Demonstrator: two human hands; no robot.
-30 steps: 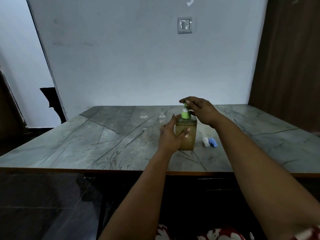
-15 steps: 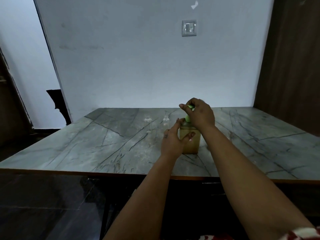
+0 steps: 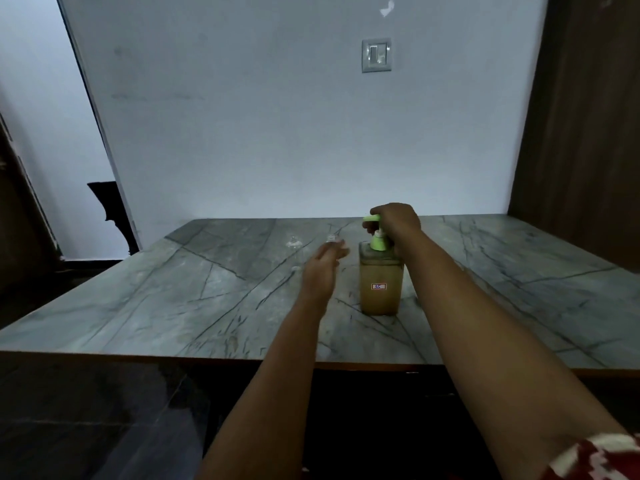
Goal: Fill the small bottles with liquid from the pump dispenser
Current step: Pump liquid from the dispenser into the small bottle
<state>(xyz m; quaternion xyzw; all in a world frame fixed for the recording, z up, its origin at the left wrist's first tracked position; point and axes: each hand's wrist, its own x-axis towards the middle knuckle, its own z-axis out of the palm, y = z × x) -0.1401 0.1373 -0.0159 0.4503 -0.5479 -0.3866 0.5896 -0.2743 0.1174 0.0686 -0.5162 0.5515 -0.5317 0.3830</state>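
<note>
We see the pump dispenser [image 3: 381, 282] standing upright on the grey marble-patterned table [image 3: 173, 299], its clear square body holding a cloudy tan liquid and carrying a small white label with red edging on the front. Our right hand [image 3: 394, 223] is curled around the light green pump head [image 3: 372, 219] at the top of the dispenser, with the nozzle sticking out to the left past the fingers. Our left hand [image 3: 322, 268] is just to the left of the dispenser, apart from it, fingers loosely extended toward the far side of the table and gripping nothing. Just beyond the left fingertips stands a small clear bottle [image 3: 331, 239], its neck showing above the hand; we cannot tell whether the fingers touch it. A second small clear bottle [image 3: 294, 252] stands further to the left of that hand, upright and untouched. Both look faint against the tabletop, and we cannot tell whether either holds liquid. Behind the hands rises a pale wall with a light switch plate [image 3: 376, 55]. A red and white patterned sleeve [image 3: 595, 459] shows at the right arm's lower end.
</note>
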